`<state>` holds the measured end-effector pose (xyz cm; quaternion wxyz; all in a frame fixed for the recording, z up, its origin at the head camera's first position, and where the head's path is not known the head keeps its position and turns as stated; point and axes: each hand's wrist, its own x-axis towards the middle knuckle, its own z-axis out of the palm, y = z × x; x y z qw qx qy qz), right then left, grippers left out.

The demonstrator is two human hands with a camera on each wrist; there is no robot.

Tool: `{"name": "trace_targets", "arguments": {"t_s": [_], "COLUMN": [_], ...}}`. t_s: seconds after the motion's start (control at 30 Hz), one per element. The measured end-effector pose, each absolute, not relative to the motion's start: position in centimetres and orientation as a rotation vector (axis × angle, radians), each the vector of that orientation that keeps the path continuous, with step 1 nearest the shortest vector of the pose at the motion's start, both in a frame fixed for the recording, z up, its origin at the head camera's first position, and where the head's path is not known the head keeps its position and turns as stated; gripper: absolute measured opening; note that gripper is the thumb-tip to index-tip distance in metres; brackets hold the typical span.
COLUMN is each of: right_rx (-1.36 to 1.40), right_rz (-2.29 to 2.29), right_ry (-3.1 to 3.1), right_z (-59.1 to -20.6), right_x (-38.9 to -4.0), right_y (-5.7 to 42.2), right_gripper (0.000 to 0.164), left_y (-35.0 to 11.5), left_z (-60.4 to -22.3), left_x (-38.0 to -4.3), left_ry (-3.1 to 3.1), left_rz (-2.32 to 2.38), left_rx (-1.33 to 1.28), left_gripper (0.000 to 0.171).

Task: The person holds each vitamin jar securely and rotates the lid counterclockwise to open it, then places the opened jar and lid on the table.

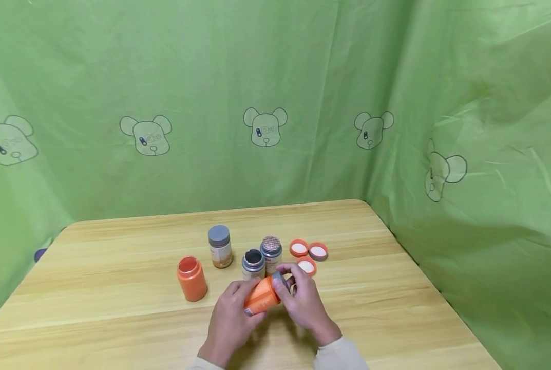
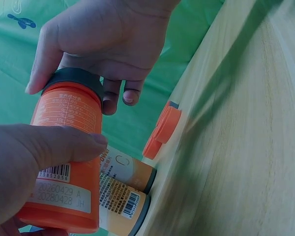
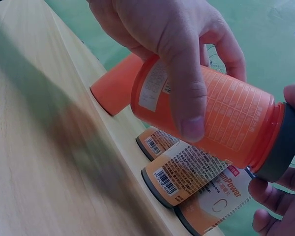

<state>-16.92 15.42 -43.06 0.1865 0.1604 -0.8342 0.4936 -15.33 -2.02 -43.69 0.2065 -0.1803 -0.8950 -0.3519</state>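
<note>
My left hand (image 1: 232,316) grips an orange bottle (image 1: 262,296) round its body, tilted above the table. In the left wrist view its thumb lies across the printed label. The fingers and thumb of my right hand (image 1: 303,298) hold the dark grey cap (image 3: 281,143) at the bottle's neck. Just beyond the hands stand a lidless grey bottle (image 1: 253,262) with a dark mouth and another grey bottle (image 1: 271,249) with a patterned seal over its top. Their lower parts are partly hidden by the hands in the head view.
An open orange bottle (image 1: 192,280) stands to the left, and a bottle with a grey cap (image 1: 220,245) stands behind it. Three loose lids with white liners, including an orange lid (image 1: 298,248), lie to the right on the wooden table (image 1: 372,308). Green curtains (image 1: 201,61) hang around.
</note>
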Motion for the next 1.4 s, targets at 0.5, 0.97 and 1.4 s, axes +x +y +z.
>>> {"name": "trace_targets", "arguments": {"t_s": [0.5,0.97,1.4], "right_rx": [0.452,0.449,0.428], "right_rz": [1.370,1.435,1.411], "right_ry": [-2.410,-2.390,-2.441], "right_z": [-43.12,-43.00,-43.10], "right_x": [-16.90,-16.81,-16.91], "right_y": [15.36,15.38,15.35], "right_gripper": [0.029,0.030,0.033], "left_y": [-2.01,-1.90,-1.97], "left_z": [-43.73,-43.63,-43.70], "left_x": [-15.29,-15.31,-15.36], "left_ry": [-2.500,-2.529,-2.530], "left_rz": [-0.979,-0.989,-0.982], "left_rx": [-0.505,-0.501,-0.510], "left_gripper": [0.065,0.064,0.064]}}
